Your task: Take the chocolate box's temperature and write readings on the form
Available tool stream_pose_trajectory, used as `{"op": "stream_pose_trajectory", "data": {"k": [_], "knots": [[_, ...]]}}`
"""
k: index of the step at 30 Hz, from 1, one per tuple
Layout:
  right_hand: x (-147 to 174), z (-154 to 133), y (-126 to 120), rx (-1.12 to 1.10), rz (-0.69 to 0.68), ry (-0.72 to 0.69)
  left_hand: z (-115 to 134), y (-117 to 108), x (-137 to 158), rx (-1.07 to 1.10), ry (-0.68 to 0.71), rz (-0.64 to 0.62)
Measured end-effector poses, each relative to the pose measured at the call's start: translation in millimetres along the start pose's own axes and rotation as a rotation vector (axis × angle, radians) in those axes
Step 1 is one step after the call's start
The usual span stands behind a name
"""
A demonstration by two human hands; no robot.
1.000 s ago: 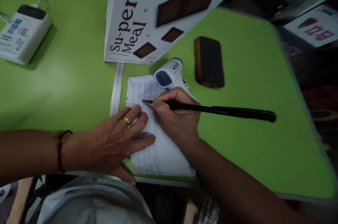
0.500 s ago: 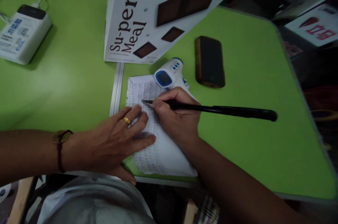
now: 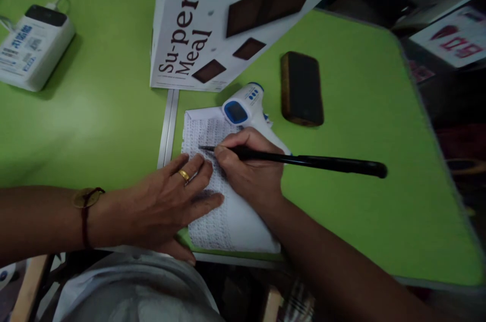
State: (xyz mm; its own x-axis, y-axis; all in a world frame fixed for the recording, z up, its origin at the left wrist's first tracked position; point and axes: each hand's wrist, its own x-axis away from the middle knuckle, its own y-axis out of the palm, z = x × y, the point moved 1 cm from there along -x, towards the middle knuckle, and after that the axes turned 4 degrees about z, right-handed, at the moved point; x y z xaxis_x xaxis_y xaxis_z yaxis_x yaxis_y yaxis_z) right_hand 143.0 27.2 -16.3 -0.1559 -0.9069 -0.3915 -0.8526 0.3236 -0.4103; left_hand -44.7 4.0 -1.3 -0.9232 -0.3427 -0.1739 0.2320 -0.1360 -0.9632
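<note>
The right hand point(image 3: 250, 170) grips a black pen point(image 3: 330, 162), tip at the paper point(image 3: 231, 220) by the near edge of the worktop point(image 3: 364, 220); the left hand point(image 3: 167, 200) lies partly across it, fingers slightly spread, holding nothing. Dense writing already covers much of it, a side strip looks bare: well along, I'd judge, unfinished. Beyond sit a white thermometer point(image 3: 250, 102), a phone point(image 3: 302, 89), a big box point(image 3: 212, 18).
</note>
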Motion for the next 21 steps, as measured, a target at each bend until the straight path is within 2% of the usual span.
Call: {"op": "stream_pose_trajectory", "data": {"k": [8,17,21], "knots": [[1.6,2.0,1.6,-0.016,-0.008,-0.066,-0.7,0.5,-0.2,0.013,0.005,0.024],[0.7,1.0,0.3,-0.011,-0.026,-0.044,-0.7,-0.6,-1.7,0.030,0.005,0.004],[0.4,0.8,0.5,-0.001,0.007,-0.015,-0.4,-0.7,-2.3,0.006,0.013,0.006]]}}
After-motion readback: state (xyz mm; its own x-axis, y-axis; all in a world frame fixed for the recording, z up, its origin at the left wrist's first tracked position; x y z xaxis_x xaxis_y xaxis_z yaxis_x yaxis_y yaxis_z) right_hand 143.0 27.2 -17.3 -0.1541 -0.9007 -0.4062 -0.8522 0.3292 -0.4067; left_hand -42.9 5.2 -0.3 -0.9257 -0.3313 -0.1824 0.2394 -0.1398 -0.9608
